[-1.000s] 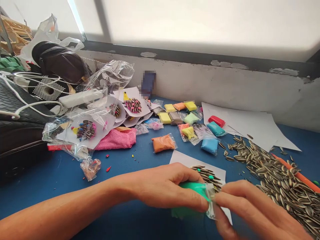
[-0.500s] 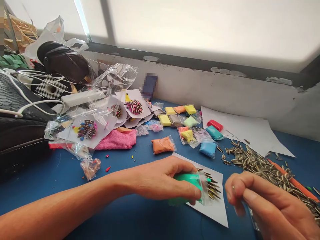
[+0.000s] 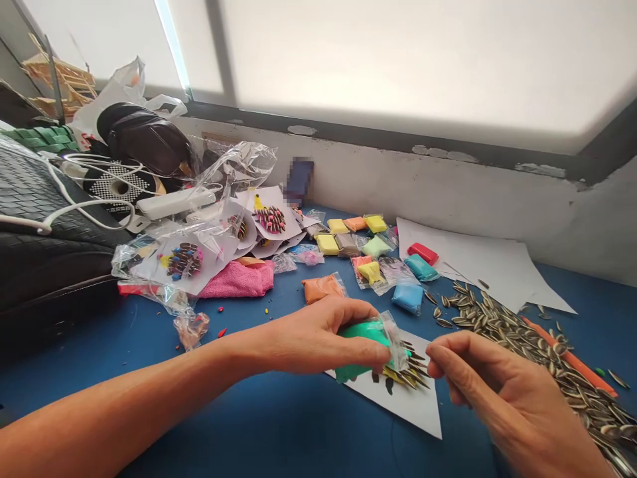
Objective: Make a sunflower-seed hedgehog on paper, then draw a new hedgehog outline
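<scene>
My left hand (image 3: pixel 318 338) is wrapped round a clear plastic packet of green modelling clay (image 3: pixel 362 332), its opened end pointing right. Beneath it lies a white paper sheet (image 3: pixel 415 415) with a partly hidden figure made of sunflower seeds (image 3: pixel 415 378), their tips fanned out to the right, with some yellow and dark bits. To the right of the packet, the thumb and forefinger of my right hand (image 3: pixel 497 385) are pinched together. What they hold, if anything, is too small to make out. The pinch is close to the seed tips.
Loose sunflower seeds (image 3: pixel 507 328) spread on the right around an orange stick (image 3: pixel 572 358). Clay packets in several colours, including an orange one (image 3: pixel 323 288) and a blue one (image 3: pixel 408 298), lie behind my hands. A pink cloth (image 3: pixel 239 279), bagged seed pictures (image 3: pixel 184 260) and a black bag (image 3: pixel 54 252) stand left.
My right hand has moved left and up, closer to the packet and seed figure. My left hand keeps its hold on the green clay packet. The whole view has shifted slightly.
</scene>
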Demonstrator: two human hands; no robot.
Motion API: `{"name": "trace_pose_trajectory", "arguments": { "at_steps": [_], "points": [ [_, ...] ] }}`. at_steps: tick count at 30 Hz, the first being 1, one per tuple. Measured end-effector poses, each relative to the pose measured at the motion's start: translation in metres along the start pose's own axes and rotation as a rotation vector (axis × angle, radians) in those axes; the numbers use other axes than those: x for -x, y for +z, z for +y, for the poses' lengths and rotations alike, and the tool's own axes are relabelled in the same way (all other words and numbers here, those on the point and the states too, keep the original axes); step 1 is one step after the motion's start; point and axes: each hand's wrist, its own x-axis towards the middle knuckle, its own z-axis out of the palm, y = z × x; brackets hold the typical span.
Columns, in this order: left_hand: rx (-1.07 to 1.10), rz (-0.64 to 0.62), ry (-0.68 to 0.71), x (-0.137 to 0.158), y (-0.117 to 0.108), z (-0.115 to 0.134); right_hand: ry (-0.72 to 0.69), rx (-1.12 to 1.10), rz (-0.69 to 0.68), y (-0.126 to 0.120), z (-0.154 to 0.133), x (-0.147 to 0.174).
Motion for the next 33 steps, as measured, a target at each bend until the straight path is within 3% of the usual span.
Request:
{"name": "trace_pose_trajectory", "arguments": {
  "at_steps": [7,12,18,23,28,33],
  "points": [
    [0.051,0.010,0.022,-0.005,0.004,-0.010,0.157,-0.136,0.139,0.013,-0.008,0.005],
    [0.069,0.011,0.045,-0.006,0.006,-0.010,0.089,-0.219,0.106,0.014,-0.008,0.001],
    [0.013,0.062,0.063,-0.005,0.004,-0.007,0.148,-0.157,0.092,0.018,-0.002,0.009],
    [-0.017,0.065,0.066,-0.005,0.003,-0.008,0.042,0.064,0.099,0.015,-0.011,0.011],
    [-0.023,0.059,0.083,-0.005,0.002,-0.011,-0.054,0.039,0.174,0.015,-0.010,0.007],
    [-0.031,0.062,0.097,-0.006,0.001,-0.015,0.047,0.013,0.168,0.018,-0.007,0.010]
  ]
}}
